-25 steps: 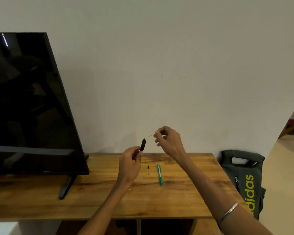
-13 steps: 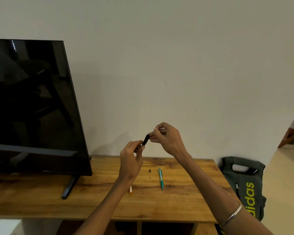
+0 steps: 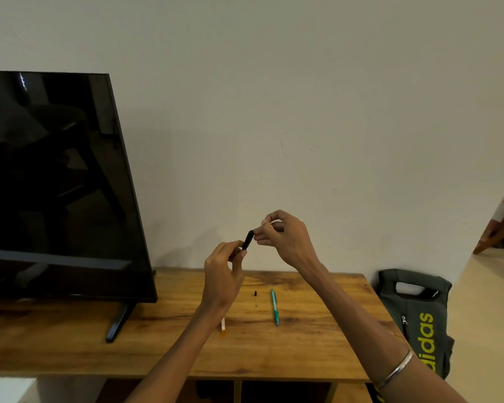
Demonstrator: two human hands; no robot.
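Observation:
My left hand (image 3: 223, 274) pinches the lower end of a short black pen barrel (image 3: 248, 239), held up above the wooden table (image 3: 317, 344). My right hand (image 3: 285, 237) meets the barrel's upper end with pinched fingertips; a thin refill seen there earlier is hidden now. On the table below lie a teal pen (image 3: 274, 306), a tiny black cap piece (image 3: 255, 293), a small tip piece (image 3: 256, 305) and a white-and-orange pen part (image 3: 223, 327), partly hidden by my left wrist.
A large black TV (image 3: 56, 184) on a stand leg (image 3: 120, 321) fills the table's left half. A dark bag with yellow lettering (image 3: 419, 318) leans beside the table's right end. A plain wall stands behind, and open floor lies to the right.
My right hand, which held a thin refill apart from the barrel, has come left to the barrel's upper end and stays there. The view has shifted left and up slightly.

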